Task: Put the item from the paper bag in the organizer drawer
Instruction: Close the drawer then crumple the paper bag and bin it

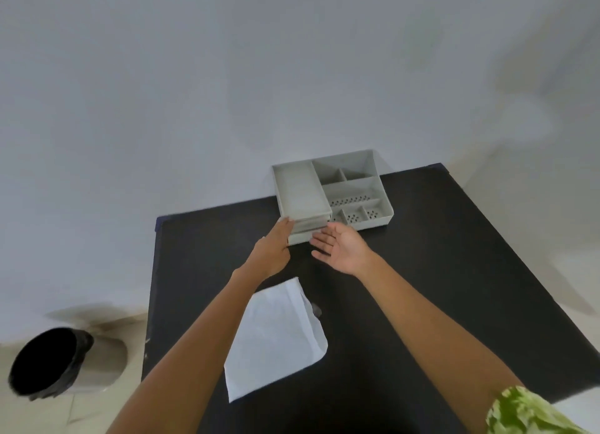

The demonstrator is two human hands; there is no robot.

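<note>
A grey plastic organizer [354, 187] stands at the far edge of the black table [454, 255], with open compartments on top and drawers [305, 230] stacked at its front left. My left hand [274, 247] rests against the left front corner of the drawers, fingers together. My right hand [341, 250] hovers palm-up and open just in front of the drawers, holding nothing. A white paper bag [276, 339] lies flat on the table between my forearms, its mouth facing the organizer. A small dark shiny item [316, 311] peeks out at the bag's right edge.
A bin lined with a black bag [48, 362] stands on the floor to the left of the table. A plain wall rises directly behind the organizer. The table's right half is bare black surface.
</note>
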